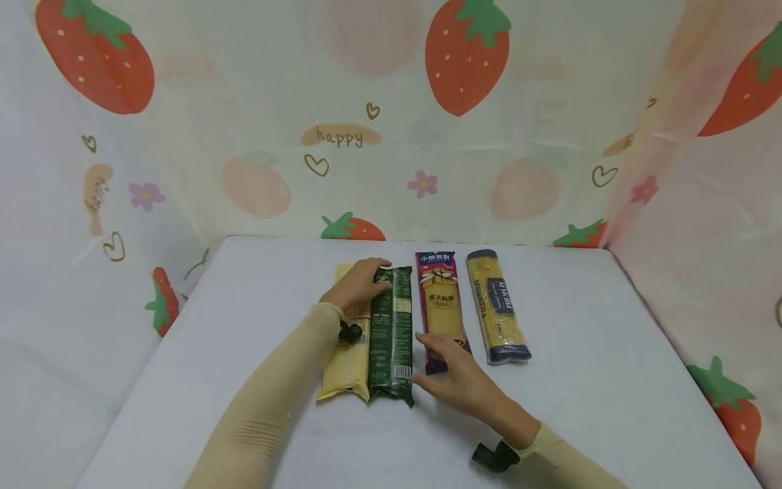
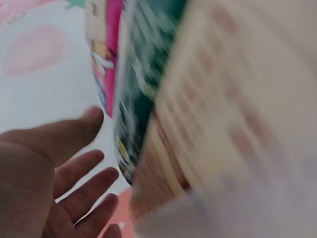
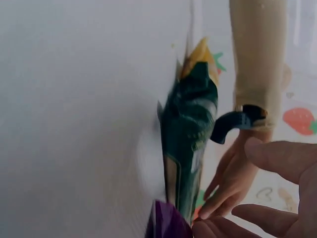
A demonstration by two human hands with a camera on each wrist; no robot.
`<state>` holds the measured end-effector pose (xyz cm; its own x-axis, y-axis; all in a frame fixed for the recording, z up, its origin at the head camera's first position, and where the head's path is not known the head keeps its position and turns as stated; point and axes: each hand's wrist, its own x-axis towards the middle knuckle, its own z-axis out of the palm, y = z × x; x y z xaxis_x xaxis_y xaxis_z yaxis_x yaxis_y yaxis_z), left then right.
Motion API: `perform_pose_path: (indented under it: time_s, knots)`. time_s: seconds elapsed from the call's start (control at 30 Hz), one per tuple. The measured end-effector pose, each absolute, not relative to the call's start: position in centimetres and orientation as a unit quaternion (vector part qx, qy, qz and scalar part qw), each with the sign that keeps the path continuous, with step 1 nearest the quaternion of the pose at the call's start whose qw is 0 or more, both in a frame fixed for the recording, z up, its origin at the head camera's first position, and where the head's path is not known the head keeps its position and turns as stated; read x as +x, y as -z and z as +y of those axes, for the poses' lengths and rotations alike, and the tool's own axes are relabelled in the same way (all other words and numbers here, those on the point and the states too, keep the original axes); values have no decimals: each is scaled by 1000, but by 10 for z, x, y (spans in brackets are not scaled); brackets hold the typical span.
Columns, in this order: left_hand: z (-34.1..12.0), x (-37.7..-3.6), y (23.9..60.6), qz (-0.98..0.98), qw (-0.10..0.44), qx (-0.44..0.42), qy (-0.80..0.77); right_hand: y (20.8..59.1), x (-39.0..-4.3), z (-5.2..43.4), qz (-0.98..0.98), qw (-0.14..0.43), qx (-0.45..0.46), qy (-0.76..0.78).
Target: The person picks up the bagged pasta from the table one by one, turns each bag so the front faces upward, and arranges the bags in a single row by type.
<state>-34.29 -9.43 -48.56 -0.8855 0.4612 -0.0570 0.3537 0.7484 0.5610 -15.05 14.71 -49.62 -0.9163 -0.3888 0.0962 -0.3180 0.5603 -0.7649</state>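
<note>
The left grip (image 1: 360, 284) partly hid the long, flat pale-yellow packet (image 1: 345, 372), blurred in the left-wrist view. The right-wrist view's lower edge cut off the glossy purple packet (image 3: 171, 223). Fine print on the long dark-green packet (image 1: 389, 333) was unreadably small.

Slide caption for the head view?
Left hand at the far end of the green packet, right hand beside its near end.

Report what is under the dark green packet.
White tabletop shows beyond the near end of the dark green packet. The surface directly beneath is covered, and whether the edge of the pale yellow packet tucks under it cannot be told.
</note>
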Motion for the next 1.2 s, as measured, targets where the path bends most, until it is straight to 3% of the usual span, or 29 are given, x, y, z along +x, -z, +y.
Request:
perform_pose_path:
  time_s: [0.3,0.87,1.2]
  knots:
    - [-100,-349,493,931,145,232,-240,500,-153,128,898,115,-224,362]
    - [-93,-349,479,941,162,207,-213,496,-164,96,941,138,-207,229]
    - [-91,-347,476,948,158,193,-200,494,-166,88,954,119,-218,168]
